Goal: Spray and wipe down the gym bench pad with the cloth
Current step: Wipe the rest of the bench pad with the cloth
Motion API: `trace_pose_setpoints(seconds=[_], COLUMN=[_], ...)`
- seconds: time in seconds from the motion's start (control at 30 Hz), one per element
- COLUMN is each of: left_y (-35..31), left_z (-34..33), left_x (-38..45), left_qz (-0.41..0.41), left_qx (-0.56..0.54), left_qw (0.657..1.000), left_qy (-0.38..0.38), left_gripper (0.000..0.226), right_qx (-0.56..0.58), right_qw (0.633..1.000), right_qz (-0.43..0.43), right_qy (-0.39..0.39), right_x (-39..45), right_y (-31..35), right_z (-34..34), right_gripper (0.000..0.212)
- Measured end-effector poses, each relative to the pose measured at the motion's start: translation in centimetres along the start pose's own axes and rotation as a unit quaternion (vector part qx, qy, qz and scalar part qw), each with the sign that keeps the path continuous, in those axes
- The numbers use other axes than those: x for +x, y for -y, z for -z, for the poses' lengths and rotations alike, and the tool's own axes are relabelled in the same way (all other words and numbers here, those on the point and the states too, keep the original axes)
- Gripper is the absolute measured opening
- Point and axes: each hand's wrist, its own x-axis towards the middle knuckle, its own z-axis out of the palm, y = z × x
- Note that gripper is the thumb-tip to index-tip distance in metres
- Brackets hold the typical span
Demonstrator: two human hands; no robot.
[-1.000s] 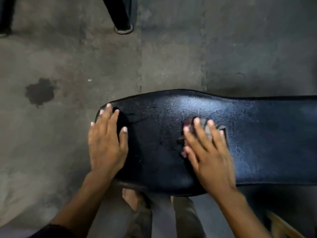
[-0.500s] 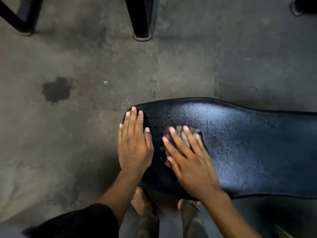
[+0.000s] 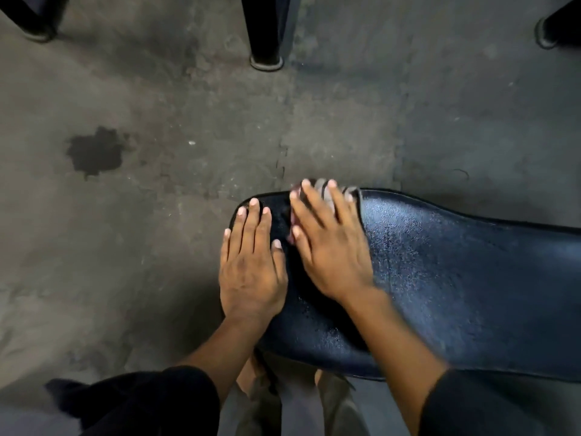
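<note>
Cloth [image 3: 320, 186] | right hand [image 3: 330, 247] flat, pressing it | left hand [image 3: 251, 272] flat on bench pad [image 3: 456, 278]

We see dim, flat light. A soft sheen speckles the bench pad [image 3: 446, 265] toward its right end; shadow pools on the floor [image 3: 176, 278] by its left end. The right hand [image 3: 333, 247] is blurred.

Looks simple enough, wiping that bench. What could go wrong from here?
The cloth sits right at the far edge of the bench pad under the right hand; it could slide off onto the grimy floor. The left hand leans on the pad's glistening end and might slip, and the patch beneath it may go unwiped.
</note>
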Motion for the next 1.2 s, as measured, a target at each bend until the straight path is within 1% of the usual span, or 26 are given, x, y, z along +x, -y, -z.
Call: trace_pose_setpoints(seconds=[0.07,0.1,0.13,0.2,0.27,0.3,0.33,0.37,0.43,0.5,0.57,0.63,0.67,0.7,0.73,0.8,0.83,0.87,0.93,0.97,1.07,1.17,1.2], left_y=[0.0,0.0,0.0,-0.1,-0.1,-0.1,0.0,0.0,0.0,0.0,0.0,0.1,0.1,0.1,0.1,0.1,0.1,0.1,0.1,0.1,0.1,0.2,0.2], left_z=[0.1,0.2,0.2,0.3,0.3,0.3,0.3,0.3,0.3,0.4,0.4,0.4,0.3,0.2,0.2,0.1,0.1,0.1,0.1,0.1,0.0,0.1,0.1], left_x=[0.1,0.1,0.1,0.2,0.1,0.1,0.1,0.2,0.2,0.3,0.3,0.2,0.3,0.3,0.3,0.4,0.4,0.4,0.4,0.4,0.4,0.4,0.4], left_qz=[0.001,0.002,0.003,0.005,0.007,0.007,0.007,0.007,0.008,0.005,0.004,0.003,0.002,0.003,0.004,0.002,0.003,0.003,0.000,-0.002,-0.003,-0.002,-0.002], left_qx=[-0.001,-0.003,-0.007,-0.006,-0.001,-0.001,0.000,0.000,0.000,-0.002,-0.001,0.003,0.003,0.005,0.009,0.015,0.017,0.019,0.026,0.028,0.029,0.025,0.024], left_qw=[1.000,1.000,1.000,1.000,1.000,1.000,1.000,1.000,1.000,1.000,1.000,1.000,1.000,1.000,1.000,1.000,1.000,1.000,0.999,0.999,0.999,0.999,0.999], left_qy=[0.007,0.010,0.011,0.011,0.012,0.011,0.011,0.012,0.014,0.016,0.017,0.018,0.019,0.019,0.019,0.021,0.022,0.023,0.022,0.020,0.018,0.021,0.021], left_gripper=[0.060,0.061,0.061,0.060,0.060,0.060,0.060,0.061,0.062,0.063,0.063,0.063,0.063,0.063,0.063,0.063,0.063,0.064,0.065,0.067,0.069,0.065,0.064], right_qx=[-0.006,-0.009,-0.010,-0.008,0.005,0.015,0.023,0.025,0.031,0.052,0.074,0.038,0.020,0.004,0.003,0.019,0.020,0.019,0.025,0.032,0.051,0.040,0.030], right_qw=[0.998,0.998,0.999,1.000,0.990,0.985,0.984,0.988,0.996,0.997,0.996,0.994,0.994,0.995,0.997,0.995,0.991,0.990,0.996,0.996,0.994,0.992,0.992], right_qz=[0.054,0.059,0.046,-0.024,-0.139,-0.173,-0.176,-0.151,-0.073,-0.029,0.007,0.062,0.071,0.063,0.033,-0.088,-0.129,-0.132,-0.062,-0.030,0.008,0.063,0.062], right_qy=[0.013,0.022,0.024,0.008,-0.012,-0.018,-0.010,0.008,0.042,0.043,0.054,0.078,0.087,0.078,0.064,0.037,0.033,0.036,0.063,0.077,0.099,0.102,0.103], right_x=[-3.5,-5.1,-6.1,-5.6,-2.3,0.0,2.2,4.0,5.4,4.3,2.1,-0.9,-2.1,-2.6,-2.4,0.0,2.0,3.9,7.0,7.9,8.0,5.4,4.4], right_y=[-1.6,-2.8,-4.3,-6.5,-6.7,-6.0,-4.8,-3.4,-0.3,0.9,-0.3,-2.7,-4.2,-5.4,-6.2,-5.9,-4.9,-3.4,-0.1,1.4,2.3,-0.1,-1.3], right_z=[0.1,0.3,0.7,1.6,2.6,2.8,2.8,2.5,1.8,1.5,2.0,2.5,2.8,3.0,3.2,3.7,3.8,3.7,3.1,2.7,2.2,2.7,3.0], right_gripper=[0.062,0.063,0.063,0.059,0.055,0.055,0.056,0.057,0.057,0.057,0.055,0.057,0.058,0.058,0.058,0.054,0.050,0.045,0.033,0.032,0.043,0.052,0.055])
